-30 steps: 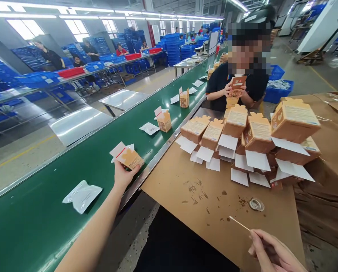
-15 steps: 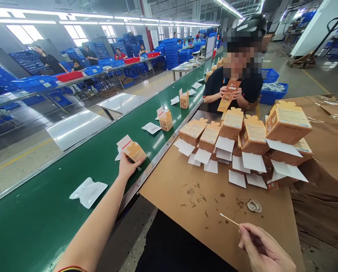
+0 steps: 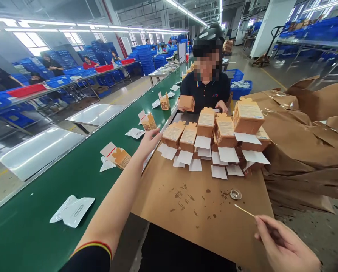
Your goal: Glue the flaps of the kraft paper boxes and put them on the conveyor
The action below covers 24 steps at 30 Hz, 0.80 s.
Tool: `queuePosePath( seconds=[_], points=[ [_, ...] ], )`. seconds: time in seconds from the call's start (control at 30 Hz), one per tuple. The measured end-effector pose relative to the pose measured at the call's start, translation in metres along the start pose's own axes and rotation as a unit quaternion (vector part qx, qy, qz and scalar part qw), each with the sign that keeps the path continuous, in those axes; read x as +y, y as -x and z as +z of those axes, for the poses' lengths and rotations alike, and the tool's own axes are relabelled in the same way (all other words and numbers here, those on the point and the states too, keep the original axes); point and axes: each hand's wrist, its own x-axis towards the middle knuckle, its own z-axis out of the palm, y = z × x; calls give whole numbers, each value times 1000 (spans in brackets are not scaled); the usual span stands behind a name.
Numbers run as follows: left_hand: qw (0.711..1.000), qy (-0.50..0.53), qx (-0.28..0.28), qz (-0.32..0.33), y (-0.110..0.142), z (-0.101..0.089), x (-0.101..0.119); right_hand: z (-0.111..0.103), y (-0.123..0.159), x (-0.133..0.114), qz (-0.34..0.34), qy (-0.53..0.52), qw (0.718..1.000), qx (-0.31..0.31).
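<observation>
My left hand (image 3: pixel 149 142) reaches over the edge of the green conveyor belt, fingers stretched out beside the nearest stacked cartons; it holds nothing. A small orange carton (image 3: pixel 121 158) with its white flap raised stands on the belt to the left of my forearm, next to a white pouch (image 3: pixel 106 164). In my right hand (image 3: pixel 282 241) a cotton swab (image 3: pixel 245 210) is pinched between thumb and fingers, its white tip pointing left. Just beyond the tip, a small clear round dish (image 3: pixel 235 194) lies on the brown tabletop (image 3: pixel 169 211). Several orange cartons (image 3: pixel 188 137) are piled at the table's far side, white flaps hanging forward.
Across the pile a co-worker (image 3: pixel 205 87) in a dark shirt holds a carton (image 3: pixel 186 103). More cartons and pouches (image 3: pixel 75 211) sit along the green belt (image 3: pixel 27 230). Dark wet marks (image 3: pixel 183 194) spot the tabletop. Brown paper (image 3: pixel 305 151) is heaped at the right.
My left hand has let go of the carton on the belt and moved right and forward toward the pile. The view has turned right. The co-worker has lowered one hand, holding a formed carton.
</observation>
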Motion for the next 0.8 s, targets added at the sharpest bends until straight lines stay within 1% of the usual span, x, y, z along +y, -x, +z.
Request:
queuePosePath(
  seconds=[0.03, 0.07, 0.1, 0.13, 0.2, 0.23, 0.3, 0.4, 0.47, 0.5, 0.57, 0.6, 0.63, 0.7, 0.77, 0.8],
  points=[
    [999, -4, -31, -27, -20, 14, 16, 1, -4, -4, -9, -1, 1000, -1],
    [997, -9, -58, -54, -34, 25, 27, 1, -6, -8, -17, -3, 1000, -1],
    [995, -11, -76, -71, -44, 34, 32, 1, -7, -11, -20, -5, 1000, 2],
    [993, -13, -90, -80, -49, 41, 34, 0, -6, -14, -18, -6, 1000, 5],
    [989, -11, -112, -95, -49, 46, 28, -3, -4, -18, -3, -2, 1000, 7],
    [988, -7, -117, -100, -45, 46, 23, -5, -3, -20, 5, -1, 1000, 13],
    [987, 10, -115, -108, -35, 37, 12, -9, -3, -22, 9, -8, 1000, 21],
    [988, 41, -94, -120, -15, 13, -3, -11, -7, -19, 5, -1, 1000, 20],
    [987, 60, -73, -127, 6, -7, -16, -11, -13, -14, -1, 11, 1000, 24],
    [986, 84, -65, -126, 20, -16, -24, -9, -16, -12, -9, 16, 999, 27],
    [978, 166, -58, -114, 57, -28, -44, -5, -23, -8, -39, 26, 998, 30],
    [968, 216, -63, -110, 78, -31, -54, -1, -27, -7, -56, 37, 997, 25],
    [956, 259, -74, -112, 100, -30, -65, 2, -30, -6, -74, 50, 996, 19],
    [937, 304, -105, -140, 143, -22, -83, 11, -37, -5, -105, 77, 992, 4],
    [927, 310, -134, -161, 178, -4, -94, 20, -43, -2, -127, 96, 987, -16],
    [926, 307, -145, -162, 191, 8, -97, 24, -45, 0, -134, 105, 985, -29]
  ],
)
